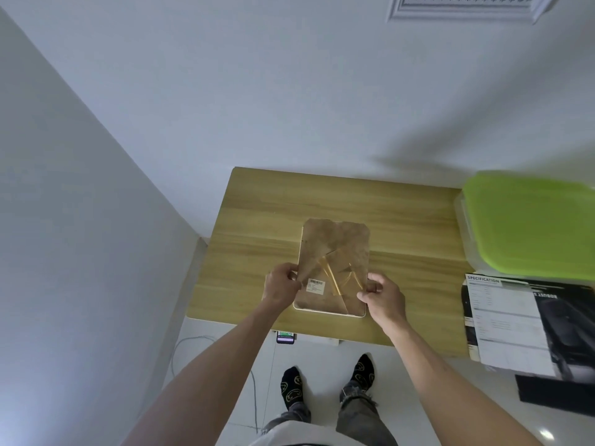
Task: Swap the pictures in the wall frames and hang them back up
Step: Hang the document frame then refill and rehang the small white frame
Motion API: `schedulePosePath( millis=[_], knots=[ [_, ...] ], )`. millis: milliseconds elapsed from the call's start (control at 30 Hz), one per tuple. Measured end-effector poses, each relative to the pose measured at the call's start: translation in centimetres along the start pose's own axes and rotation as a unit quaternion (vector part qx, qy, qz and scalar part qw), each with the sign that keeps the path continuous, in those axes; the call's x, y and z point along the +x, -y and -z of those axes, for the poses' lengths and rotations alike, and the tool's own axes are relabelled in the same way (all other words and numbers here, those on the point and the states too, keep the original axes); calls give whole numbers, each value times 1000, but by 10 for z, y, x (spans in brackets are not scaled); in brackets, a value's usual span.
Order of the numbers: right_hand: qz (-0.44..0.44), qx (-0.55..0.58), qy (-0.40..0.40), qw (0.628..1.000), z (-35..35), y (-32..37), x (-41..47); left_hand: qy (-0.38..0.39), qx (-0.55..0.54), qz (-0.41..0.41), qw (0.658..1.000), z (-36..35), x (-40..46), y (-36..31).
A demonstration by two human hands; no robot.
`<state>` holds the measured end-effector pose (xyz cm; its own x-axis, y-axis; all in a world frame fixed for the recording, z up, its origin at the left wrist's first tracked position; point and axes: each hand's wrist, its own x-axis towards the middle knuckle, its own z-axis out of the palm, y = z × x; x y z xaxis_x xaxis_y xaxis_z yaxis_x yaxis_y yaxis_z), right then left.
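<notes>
A picture frame (331,312) with a pale rim lies face down on the wooden table (257,220). Its brown backing board (336,249), with a fold-out stand, tape strips and a barcode sticker, is tilted up at the near end. My left hand (280,286) pinches the board's left edge. My right hand (381,296) pinches its right edge near the bottom corner. Another white frame (463,8) hangs on the wall at the top right, partly cut off. The picture inside the lying frame is hidden.
A clear bin with a green lid (534,223) stands at the table's right end. A black box with a specification sheet (508,320) sits beside it. A phone (285,337) lies under the table's near edge. A cable (193,341) runs along the floor at left.
</notes>
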<state>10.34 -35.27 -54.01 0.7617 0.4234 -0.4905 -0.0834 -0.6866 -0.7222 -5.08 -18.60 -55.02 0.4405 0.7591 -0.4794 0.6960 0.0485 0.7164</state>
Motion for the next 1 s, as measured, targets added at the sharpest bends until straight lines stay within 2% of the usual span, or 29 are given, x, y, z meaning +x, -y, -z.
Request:
schedulePosePath(
  millis=[367,567,767,1000],
  knots=[
    [-19,8,-46,999,-11,-1,-4,3,27,-27,999,1,6,9],
    [-34,11,-38,999,-11,0,0,-3,45,-3,999,-1,15,8],
    [-11,-37,-33,999,-15,-3,1,2,75,-19,997,-8,19,17],
    [17,-150,8,988,-15,4,6,19,123,-18,992,-5,17,5]
  ],
)
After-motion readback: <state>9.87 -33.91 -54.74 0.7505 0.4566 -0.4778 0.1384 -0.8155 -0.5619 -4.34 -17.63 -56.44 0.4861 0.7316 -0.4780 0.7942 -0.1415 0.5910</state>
